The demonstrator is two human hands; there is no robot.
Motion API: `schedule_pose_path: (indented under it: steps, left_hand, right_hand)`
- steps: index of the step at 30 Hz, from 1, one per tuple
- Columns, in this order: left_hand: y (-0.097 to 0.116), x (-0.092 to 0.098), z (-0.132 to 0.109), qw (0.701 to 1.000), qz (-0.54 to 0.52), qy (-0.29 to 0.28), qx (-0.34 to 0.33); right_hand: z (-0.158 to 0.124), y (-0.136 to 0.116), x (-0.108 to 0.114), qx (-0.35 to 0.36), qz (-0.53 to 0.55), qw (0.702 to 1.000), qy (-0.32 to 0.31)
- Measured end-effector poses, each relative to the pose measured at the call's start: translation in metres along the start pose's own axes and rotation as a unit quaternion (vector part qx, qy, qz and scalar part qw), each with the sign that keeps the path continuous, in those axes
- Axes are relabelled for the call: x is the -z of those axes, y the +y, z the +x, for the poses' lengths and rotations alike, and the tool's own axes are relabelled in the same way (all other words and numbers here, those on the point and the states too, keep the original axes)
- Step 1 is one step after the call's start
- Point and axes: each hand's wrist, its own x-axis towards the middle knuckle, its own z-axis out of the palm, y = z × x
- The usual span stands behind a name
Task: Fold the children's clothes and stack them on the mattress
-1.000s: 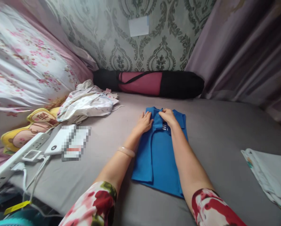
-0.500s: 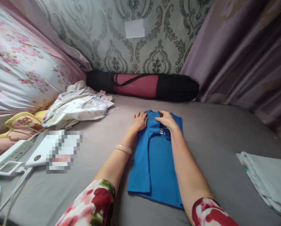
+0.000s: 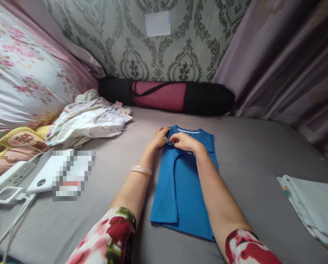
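A blue T-shirt lies on the grey bed sheet, its left side folded inward in a long strip. The neckline is at the far end, with a white band showing inside it. My left hand rests at the shirt's far left shoulder, fingers stretched out over the edge. Reaching across the upper part, my right hand pinches blue cloth near that same shoulder, close to my left hand. A small part of a white print shows beneath my right wrist; the rest is covered.
Crumpled pale clothes lie at the far left, before a floral cloth. A power strip with cables and a white device are nearer. A black-and-pink long bag lines the wall. Folded white cloth sits right.
My right hand has moved left, toward my left hand, with blue cloth in its fingers. The neckline's white band has come into view. My left hand stays at the shoulder.
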Motion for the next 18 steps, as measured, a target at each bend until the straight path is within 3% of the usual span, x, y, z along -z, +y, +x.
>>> schedule_pose_path:
  steps: [10, 12, 15, 16, 18]
  left_hand:
    - [-0.007, 0.000, 0.006, 0.994, -0.098, 0.049, 0.012]
    - [-0.010, -0.004, 0.009, 0.990, -0.128, 0.055, 0.004]
    - [-0.017, -0.009, 0.013, 0.977, -0.196, 0.088, -0.007]
    - [-0.020, -0.011, 0.014, 0.970, -0.221, 0.105, -0.008]
    - [-0.024, -0.012, 0.016, 0.956, -0.259, 0.135, -0.006]
  right_hand:
    - [-0.006, -0.010, 0.003, -0.009, -0.077, 0.994, -0.083]
    - [-0.006, -0.012, 0.008, 0.005, -0.074, 0.997, -0.028]
    - [-0.003, -0.015, 0.009, -0.012, -0.120, 0.980, 0.161]
    - [-0.002, -0.016, 0.006, -0.021, -0.146, 0.970, 0.195]
    - [0.002, -0.018, -0.004, -0.030, -0.193, 0.964, 0.180]
